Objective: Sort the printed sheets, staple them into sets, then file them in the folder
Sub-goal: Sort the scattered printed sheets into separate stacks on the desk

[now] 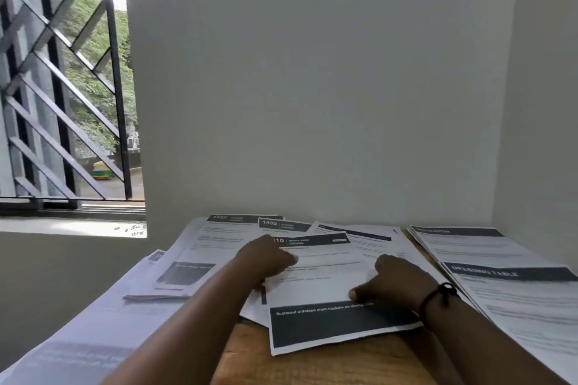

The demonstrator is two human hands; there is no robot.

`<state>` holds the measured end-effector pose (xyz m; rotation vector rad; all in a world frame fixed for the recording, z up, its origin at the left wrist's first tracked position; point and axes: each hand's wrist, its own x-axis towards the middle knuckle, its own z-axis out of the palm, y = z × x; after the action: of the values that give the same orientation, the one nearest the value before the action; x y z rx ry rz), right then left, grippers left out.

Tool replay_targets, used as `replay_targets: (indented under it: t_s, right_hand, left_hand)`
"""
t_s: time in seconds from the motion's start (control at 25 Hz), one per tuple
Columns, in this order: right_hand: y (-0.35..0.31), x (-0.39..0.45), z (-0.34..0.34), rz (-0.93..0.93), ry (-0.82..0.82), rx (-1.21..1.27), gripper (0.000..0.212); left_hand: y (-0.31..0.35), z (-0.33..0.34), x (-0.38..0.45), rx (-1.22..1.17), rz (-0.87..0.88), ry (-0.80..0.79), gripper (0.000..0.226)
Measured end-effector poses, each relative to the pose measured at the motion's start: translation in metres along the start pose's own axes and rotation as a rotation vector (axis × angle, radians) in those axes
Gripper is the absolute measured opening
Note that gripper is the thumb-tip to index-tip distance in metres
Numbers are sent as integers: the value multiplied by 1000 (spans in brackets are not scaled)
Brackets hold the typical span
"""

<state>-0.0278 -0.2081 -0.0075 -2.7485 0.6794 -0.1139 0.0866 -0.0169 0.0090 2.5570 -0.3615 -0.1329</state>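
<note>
Left hand and right hand reach forward, fingers curled, palms down.

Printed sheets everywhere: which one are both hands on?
The middle sheet, headed "…10", with a dark band at its near edge; left hand and right hand rest on it.

Far left sheet, dark header: "1327". Sheet just right of it: "1492". Middle top sheet: header number partly hidden by the left hand, reads "…10"; its dark near band says "Scattered unfolded cloth napkins on dining…", end covered by the right hand. Right stack, dark banner: "DRESSING TABLE". Other print too blurred.
</note>
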Motion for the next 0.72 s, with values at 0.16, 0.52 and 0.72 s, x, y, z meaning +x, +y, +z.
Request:
replay_targets:
  t_s: [0.16, 0.52, 0.72]
  right_hand:
    - [5, 2, -6, 35, -32, 173, 72]
    - [8, 11, -8, -8, 94, 764, 20]
    - [5, 3, -13, -101, -23, 1288, 27]
  left_hand:
    - [-19, 4, 7, -184, -51, 14, 72]
    - [-21, -6, 4, -787, -4, 7, 8]
    - [-24, -23, 7, -1067, -36, 28, 15]
